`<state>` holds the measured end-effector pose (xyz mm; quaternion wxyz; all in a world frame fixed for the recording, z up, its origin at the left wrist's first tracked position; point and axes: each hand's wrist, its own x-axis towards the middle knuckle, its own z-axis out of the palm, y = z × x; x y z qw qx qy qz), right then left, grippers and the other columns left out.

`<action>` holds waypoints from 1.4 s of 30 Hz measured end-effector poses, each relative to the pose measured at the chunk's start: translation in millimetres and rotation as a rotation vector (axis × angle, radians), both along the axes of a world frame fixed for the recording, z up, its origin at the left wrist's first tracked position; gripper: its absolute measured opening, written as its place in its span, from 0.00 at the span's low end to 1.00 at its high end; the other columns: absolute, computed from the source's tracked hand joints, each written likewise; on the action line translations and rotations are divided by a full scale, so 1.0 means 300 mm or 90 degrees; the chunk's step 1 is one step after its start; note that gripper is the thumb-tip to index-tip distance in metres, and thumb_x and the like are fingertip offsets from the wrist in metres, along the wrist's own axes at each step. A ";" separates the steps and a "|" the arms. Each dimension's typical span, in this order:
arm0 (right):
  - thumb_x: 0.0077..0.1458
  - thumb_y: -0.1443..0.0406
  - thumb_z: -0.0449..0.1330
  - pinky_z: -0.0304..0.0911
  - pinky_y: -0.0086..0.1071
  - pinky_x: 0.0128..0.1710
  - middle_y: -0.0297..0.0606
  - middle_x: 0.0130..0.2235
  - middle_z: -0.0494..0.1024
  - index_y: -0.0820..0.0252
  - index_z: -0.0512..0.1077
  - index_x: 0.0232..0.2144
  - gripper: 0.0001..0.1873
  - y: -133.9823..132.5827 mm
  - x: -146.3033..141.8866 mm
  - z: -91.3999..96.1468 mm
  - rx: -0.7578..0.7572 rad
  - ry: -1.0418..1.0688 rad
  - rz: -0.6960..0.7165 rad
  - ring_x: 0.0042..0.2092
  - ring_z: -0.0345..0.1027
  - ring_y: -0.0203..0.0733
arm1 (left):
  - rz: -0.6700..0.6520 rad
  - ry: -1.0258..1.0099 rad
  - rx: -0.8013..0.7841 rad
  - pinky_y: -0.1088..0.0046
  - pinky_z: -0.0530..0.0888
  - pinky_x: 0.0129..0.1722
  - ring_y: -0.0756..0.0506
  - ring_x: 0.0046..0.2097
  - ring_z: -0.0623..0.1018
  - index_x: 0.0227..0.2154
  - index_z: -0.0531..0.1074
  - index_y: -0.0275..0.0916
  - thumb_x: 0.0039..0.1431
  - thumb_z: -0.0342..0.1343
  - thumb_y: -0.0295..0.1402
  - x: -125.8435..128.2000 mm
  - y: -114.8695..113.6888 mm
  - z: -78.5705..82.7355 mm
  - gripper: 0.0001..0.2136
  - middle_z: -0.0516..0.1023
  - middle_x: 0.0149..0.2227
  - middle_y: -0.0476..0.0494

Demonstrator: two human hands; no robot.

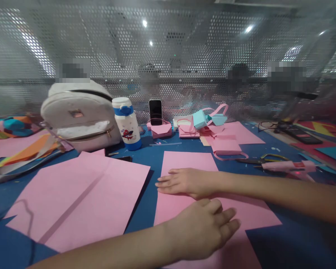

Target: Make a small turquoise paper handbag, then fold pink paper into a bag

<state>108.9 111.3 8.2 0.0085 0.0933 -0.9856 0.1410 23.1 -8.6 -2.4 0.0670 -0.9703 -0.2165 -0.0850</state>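
Perforated metal panelling [182, 45] backs the work area, and a blue table surface [145, 209] spans the view below it. From my remote station I record both forearms entering at the sides and meeting near the centre. My right hand [184, 182] lies flat, palm down, fingers extended leftward. My left hand [204, 228] is nearer the camera, its back uppermost and its fingers bent and pointing right; I cannot tell whether those fingers grip anything.

I find the cut pink sheet [172, 209] on the table directly beneath both hands, the right one resting on it, with parts projecting beyond them at the far edge, the right and the near side. To its left, well clear of the hands, lies a creased pink sheet [106, 190].

Containers noted: a pale backpack [92, 112], front pocket unzipped, showing white material that may be lining or contents; beside it, a capped white-and-blue bottle [128, 129], contents not visible; and a small pink paper bag [161, 131], with a phone [155, 112] upright behind or inside it, which I cannot determine.
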 end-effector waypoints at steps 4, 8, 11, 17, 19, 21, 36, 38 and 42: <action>0.61 0.74 0.52 0.42 0.46 0.66 0.42 0.66 0.57 0.62 0.57 0.64 0.29 -0.013 -0.023 0.005 0.038 -0.005 -0.007 0.69 0.43 0.45 | 0.000 0.014 0.003 0.69 0.68 0.42 0.45 0.42 0.70 0.61 0.61 0.32 0.70 0.41 0.29 -0.001 0.003 0.003 0.19 0.63 0.64 0.40; 0.59 0.76 0.53 0.43 0.48 0.65 0.43 0.66 0.57 0.65 0.60 0.62 0.29 -0.005 -0.029 0.042 0.080 -0.016 -0.021 0.69 0.42 0.49 | -0.006 0.028 0.003 0.69 0.68 0.44 0.44 0.43 0.70 0.61 0.60 0.31 0.70 0.41 0.29 -0.002 0.003 0.011 0.19 0.62 0.65 0.40; 0.56 0.79 0.52 0.41 0.47 0.66 0.42 0.67 0.56 0.61 0.60 0.63 0.32 -0.001 0.002 0.096 0.041 0.026 -0.075 0.68 0.45 0.44 | -0.013 0.024 -0.002 0.69 0.69 0.46 0.44 0.45 0.71 0.62 0.59 0.30 0.69 0.42 0.29 -0.004 0.002 0.011 0.20 0.61 0.65 0.39; 0.67 0.64 0.48 0.49 0.37 0.64 0.43 0.64 0.63 0.61 0.60 0.63 0.24 -0.092 0.181 0.134 -0.278 -0.013 -0.125 0.65 0.54 0.40 | -0.005 -0.023 -0.036 0.65 0.69 0.50 0.41 0.52 0.72 0.61 0.59 0.32 0.69 0.42 0.27 0.000 0.004 -0.014 0.19 0.70 0.59 0.39; 0.68 0.60 0.49 0.48 0.37 0.65 0.42 0.65 0.61 0.60 0.57 0.65 0.26 -0.126 0.241 0.108 -0.340 -0.042 -0.175 0.66 0.53 0.41 | -0.002 -0.045 -0.060 0.65 0.68 0.52 0.41 0.55 0.71 0.60 0.61 0.33 0.69 0.42 0.26 0.007 0.007 -0.013 0.19 0.73 0.56 0.39; 0.68 0.56 0.46 0.45 0.41 0.66 0.39 0.67 0.58 0.56 0.53 0.66 0.28 -0.144 0.286 0.075 -0.362 -0.056 -0.244 0.67 0.49 0.43 | -0.006 -0.057 -0.073 0.65 0.67 0.54 0.41 0.56 0.70 0.59 0.63 0.33 0.69 0.43 0.26 0.015 0.010 -0.004 0.18 0.73 0.55 0.38; 0.62 0.48 0.53 0.41 0.50 0.67 0.44 0.69 0.46 0.54 0.44 0.68 0.39 -0.171 0.562 -0.026 -0.162 -0.019 -0.463 0.69 0.40 0.49 | -0.027 0.079 -0.037 0.66 0.68 0.48 0.41 0.50 0.69 0.66 0.51 0.29 0.67 0.45 0.28 0.009 0.019 0.025 0.26 0.59 0.66 0.36; 0.62 0.48 0.53 0.41 0.53 0.66 0.44 0.69 0.47 0.53 0.44 0.68 0.40 -0.178 0.594 -0.030 -0.144 -0.019 -0.499 0.69 0.40 0.51 | -0.029 0.081 -0.036 0.65 0.67 0.48 0.40 0.50 0.69 0.65 0.52 0.29 0.67 0.45 0.28 0.009 0.020 0.023 0.25 0.56 0.67 0.36; 0.61 0.48 0.54 0.41 0.55 0.65 0.44 0.69 0.45 0.55 0.44 0.68 0.40 -0.192 0.640 -0.041 -0.122 -0.045 -0.567 0.69 0.38 0.53 | -0.026 0.087 -0.043 0.64 0.67 0.49 0.40 0.51 0.69 0.65 0.53 0.30 0.67 0.43 0.28 0.011 0.020 0.026 0.24 0.55 0.68 0.37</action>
